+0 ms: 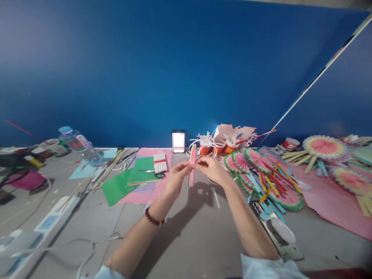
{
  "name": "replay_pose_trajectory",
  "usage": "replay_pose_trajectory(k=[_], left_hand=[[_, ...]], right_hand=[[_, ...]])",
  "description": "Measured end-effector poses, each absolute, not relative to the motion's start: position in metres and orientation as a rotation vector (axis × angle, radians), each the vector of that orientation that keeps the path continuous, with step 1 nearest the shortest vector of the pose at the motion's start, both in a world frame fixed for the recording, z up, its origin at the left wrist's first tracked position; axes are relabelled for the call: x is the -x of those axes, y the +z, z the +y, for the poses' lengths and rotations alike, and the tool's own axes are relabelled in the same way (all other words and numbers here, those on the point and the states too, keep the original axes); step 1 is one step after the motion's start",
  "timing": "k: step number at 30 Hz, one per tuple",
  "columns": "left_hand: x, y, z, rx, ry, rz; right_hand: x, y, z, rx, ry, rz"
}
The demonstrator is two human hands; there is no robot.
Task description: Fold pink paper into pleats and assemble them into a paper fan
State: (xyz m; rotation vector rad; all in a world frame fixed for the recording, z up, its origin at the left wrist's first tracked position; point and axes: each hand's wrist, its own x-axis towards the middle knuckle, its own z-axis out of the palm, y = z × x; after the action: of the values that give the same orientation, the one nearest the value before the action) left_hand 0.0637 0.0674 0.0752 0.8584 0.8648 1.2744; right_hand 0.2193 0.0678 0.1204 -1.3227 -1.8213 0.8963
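My left hand (176, 177) and my right hand (212, 170) meet at chest centre, above the grey tabletop. Both pinch a narrow folded pink paper strip (191, 179) near its middle, and the strip stands roughly upright with greenish ends. My fingertips hide the strip's centre. Below the right hand lies a thin white strip (216, 197). To the left, scissors (158, 175) and a white pack with a red band (159, 162) rest on green paper sheets (117, 190).
Finished paper rosettes (257, 159) with coloured strips pile up at right, beside a phone (286, 242) with a white mouse-shaped object (282, 230). Paper cups (231, 145) and a lit screen (178, 142) stand by the blue wall. A bottle (80, 143) and a power strip (48, 228) are at left.
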Motion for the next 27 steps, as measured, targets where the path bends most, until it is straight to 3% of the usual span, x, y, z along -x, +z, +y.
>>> replay_pose_trajectory(k=[14, 27], left_hand=[[-0.06, 0.076, 0.07, -0.85, 1.26, 0.88], [-0.063, 0.088, 0.063, -0.835, 1.297, 0.825]], right_hand=[[-0.22, 0.117, 0.071, 1.343, 0.864, -1.762], [-0.209, 0.113, 0.072, 1.276, 1.148, -1.383]])
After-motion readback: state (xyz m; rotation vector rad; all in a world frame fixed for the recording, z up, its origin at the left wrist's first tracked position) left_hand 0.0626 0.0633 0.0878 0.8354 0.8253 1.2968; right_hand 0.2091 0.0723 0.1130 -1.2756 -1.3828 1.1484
